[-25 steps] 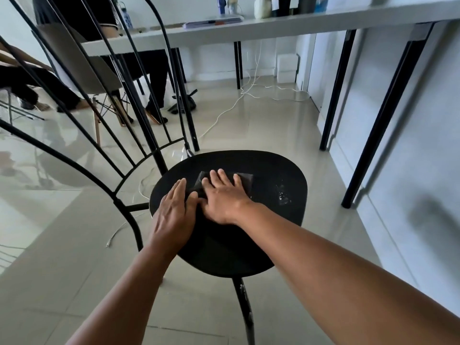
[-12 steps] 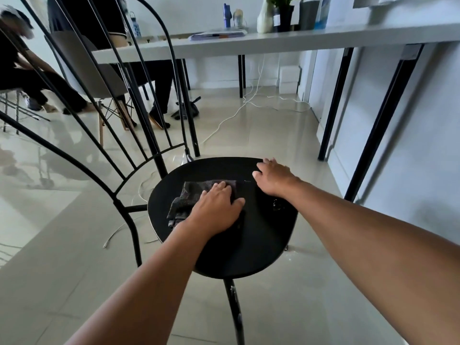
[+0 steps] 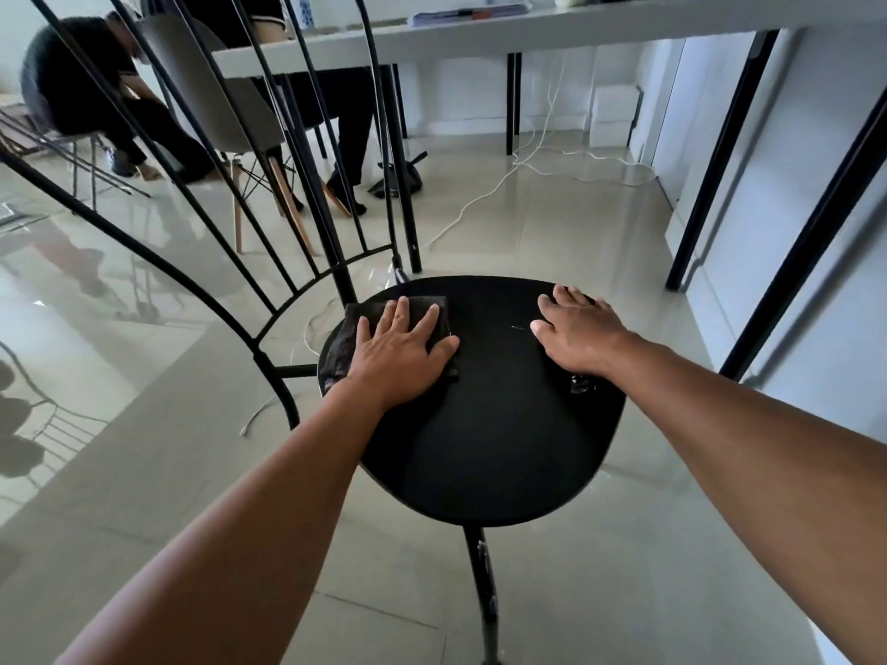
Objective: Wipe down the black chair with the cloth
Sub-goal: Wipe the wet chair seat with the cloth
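Note:
The black chair has a round seat (image 3: pixel 485 434) and a tall wire backrest (image 3: pixel 307 232) rising at the left. A dark folded cloth (image 3: pixel 348 328) lies on the seat's far left part, next to the backrest. My left hand (image 3: pixel 403 352) presses flat on the cloth with fingers spread, covering most of it. My right hand (image 3: pixel 581 333) rests flat on the seat's far right edge, fingers apart, holding nothing. A small wet patch (image 3: pixel 583 385) shines on the seat just under my right wrist.
A long white table (image 3: pixel 528 28) runs along the back, its black legs (image 3: pixel 710 170) standing at the right by the wall. White cables (image 3: pixel 485 199) trail over the tiled floor. Two people sit at the back left, one on a grey chair (image 3: pixel 225 98).
My right hand left the cloth and moved to the seat's right edge. My left hand took over the cloth and slid it toward the backrest.

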The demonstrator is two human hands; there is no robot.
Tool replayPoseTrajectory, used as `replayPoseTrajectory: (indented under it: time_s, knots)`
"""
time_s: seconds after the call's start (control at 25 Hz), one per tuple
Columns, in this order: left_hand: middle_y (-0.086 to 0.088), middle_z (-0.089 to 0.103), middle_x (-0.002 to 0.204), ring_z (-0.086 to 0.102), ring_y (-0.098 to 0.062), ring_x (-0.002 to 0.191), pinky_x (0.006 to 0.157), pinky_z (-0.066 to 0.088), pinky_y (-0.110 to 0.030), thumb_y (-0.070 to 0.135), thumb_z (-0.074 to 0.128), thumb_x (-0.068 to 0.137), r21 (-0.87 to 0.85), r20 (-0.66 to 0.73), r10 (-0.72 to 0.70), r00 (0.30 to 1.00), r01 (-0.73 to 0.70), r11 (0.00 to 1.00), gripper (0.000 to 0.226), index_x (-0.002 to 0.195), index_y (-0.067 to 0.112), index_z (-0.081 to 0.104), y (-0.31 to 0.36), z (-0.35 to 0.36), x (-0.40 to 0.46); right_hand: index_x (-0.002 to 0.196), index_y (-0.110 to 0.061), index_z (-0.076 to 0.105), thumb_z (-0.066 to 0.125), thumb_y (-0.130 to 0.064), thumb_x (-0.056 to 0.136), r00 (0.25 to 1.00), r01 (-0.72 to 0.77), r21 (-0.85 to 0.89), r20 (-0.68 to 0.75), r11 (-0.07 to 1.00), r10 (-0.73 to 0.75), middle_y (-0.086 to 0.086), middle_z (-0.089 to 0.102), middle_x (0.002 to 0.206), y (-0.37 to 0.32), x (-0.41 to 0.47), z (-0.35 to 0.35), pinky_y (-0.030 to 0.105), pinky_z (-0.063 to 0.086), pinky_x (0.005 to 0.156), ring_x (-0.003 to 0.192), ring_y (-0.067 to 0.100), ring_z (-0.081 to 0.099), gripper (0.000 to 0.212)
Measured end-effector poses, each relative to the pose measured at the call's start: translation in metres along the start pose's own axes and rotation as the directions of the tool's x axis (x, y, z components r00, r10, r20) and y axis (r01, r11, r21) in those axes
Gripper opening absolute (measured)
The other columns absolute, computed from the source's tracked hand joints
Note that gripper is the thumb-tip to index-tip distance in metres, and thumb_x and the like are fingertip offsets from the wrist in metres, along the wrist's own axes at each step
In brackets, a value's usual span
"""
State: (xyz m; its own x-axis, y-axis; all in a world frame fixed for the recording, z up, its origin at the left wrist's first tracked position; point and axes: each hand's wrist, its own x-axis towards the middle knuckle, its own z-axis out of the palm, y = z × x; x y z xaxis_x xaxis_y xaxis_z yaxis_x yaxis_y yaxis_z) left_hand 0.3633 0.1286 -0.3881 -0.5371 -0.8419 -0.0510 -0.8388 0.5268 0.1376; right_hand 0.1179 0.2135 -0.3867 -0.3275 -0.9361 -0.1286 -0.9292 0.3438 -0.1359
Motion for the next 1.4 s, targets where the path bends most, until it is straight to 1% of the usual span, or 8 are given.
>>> replayPoseTrajectory:
  time_s: [0.24,0.36,0.48,0.6,0.8,0.96,1.16,1.4]
  knots:
    - [-0.009,-0.007,0.171,-0.016,-0.024,0.156,0.12,-0.016,-0.059,0.072,0.015,0.094,-0.066,0.034,-0.09,0.995,0.092,0.994,0.076,0.161,0.038,0.006,0.029,0.01,-0.094,0.162,-0.015,0.026,0.028,-0.039,0.109,0.997,-0.039,-0.027,0.062,0.999,0.041,0.013,0.014,0.172,-0.012,-0.009,-0.02,0.047,0.017,0.126,0.16,0.027,0.011,0.058]
    - [-0.008,-0.005,0.171,-0.015,-0.025,0.157,0.12,-0.015,-0.058,0.067,0.021,0.096,-0.086,0.113,0.052,0.992,-0.042,0.995,0.073,0.161,0.038,0.008,0.069,0.01,-0.117,0.149,-0.01,0.05,0.042,-0.032,0.106,0.999,0.032,0.085,0.032,0.996,-0.035,0.018,0.04,0.161,-0.048,-0.036,-0.036,0.043,0.033,0.121,0.15,0.035,0.036,0.049]
    - [-0.002,0.04,0.16,0.026,-0.026,0.15,0.124,0.017,-0.048,0.04,0.044,0.094,-0.42,0.108,0.164,0.98,-0.105,0.901,0.056,0.15,0.039,0.042,0.068,-0.006,-0.119,0.142,-0.004,0.058,0.048,-0.019,0.104,0.966,0.23,0.359,-0.196,0.904,-0.168,0.016,0.045,0.16,-0.09,-0.085,-0.022,0.039,0.03,0.124,0.153,0.03,0.036,0.042]
    - [-0.001,0.068,0.131,0.058,-0.022,0.126,0.104,0.046,-0.034,0.008,0.051,0.083,-0.647,-0.157,-0.234,0.959,0.079,0.758,0.057,0.134,0.029,0.064,0.017,-0.027,-0.104,0.141,-0.001,0.056,0.047,-0.017,0.105,0.955,0.279,0.511,-0.234,0.813,-0.181,0.02,0.049,0.155,-0.113,-0.137,-0.001,0.041,0.032,0.124,0.15,0.032,0.04,0.041]
    - [-0.003,0.059,0.146,0.05,-0.024,0.137,0.114,0.038,-0.034,0.01,0.057,0.084,-0.544,-0.092,-0.233,0.968,0.147,0.826,0.059,0.141,0.028,0.059,-0.009,-0.016,-0.072,0.165,-0.023,0.012,0.021,-0.05,0.108,0.96,0.276,0.044,-0.063,0.96,-0.273,0.022,0.009,0.171,-0.143,-0.167,0.034,0.052,0.002,0.129,0.159,0.038,0.003,0.064]
    - [0.001,0.061,0.144,0.051,-0.021,0.136,0.111,0.037,-0.032,0.024,0.06,0.091,-0.68,-0.177,-0.312,0.934,0.113,0.724,0.048,0.139,0.03,0.061,-0.007,-0.001,-0.05,0.166,-0.027,0.007,0.016,-0.061,0.104,0.961,0.276,0.017,0.011,0.961,-0.277,0.01,-0.006,0.174,-0.113,-0.124,0.031,0.046,-0.008,0.129,0.161,0.026,-0.011,0.072]
    - [-0.004,0.027,0.167,0.018,-0.021,0.155,0.125,0.011,-0.039,0.061,0.039,0.099,-0.228,-0.188,-0.1,0.977,0.055,0.972,0.071,0.157,0.022,0.036,0.001,0.016,-0.048,0.166,-0.024,0.003,0.017,-0.058,0.105,0.995,0.083,-0.071,0.056,0.994,-0.079,0.01,-0.009,0.174,-0.073,-0.023,0.002,0.052,-0.005,0.129,0.161,0.027,-0.011,0.071]
    - [-0.004,0.017,0.17,0.009,-0.022,0.157,0.125,0.006,-0.041,0.074,0.023,0.093,-0.108,-0.172,-0.055,0.984,0.037,0.993,0.084,0.16,0.024,0.026,-0.001,0.021,-0.047,0.166,-0.024,0.005,0.016,-0.06,0.105,0.992,-0.116,-0.077,0.032,0.99,0.118,0.01,-0.007,0.174,-0.014,-0.011,-0.012,0.054,-0.004,0.128,0.161,0.028,-0.01,0.072]
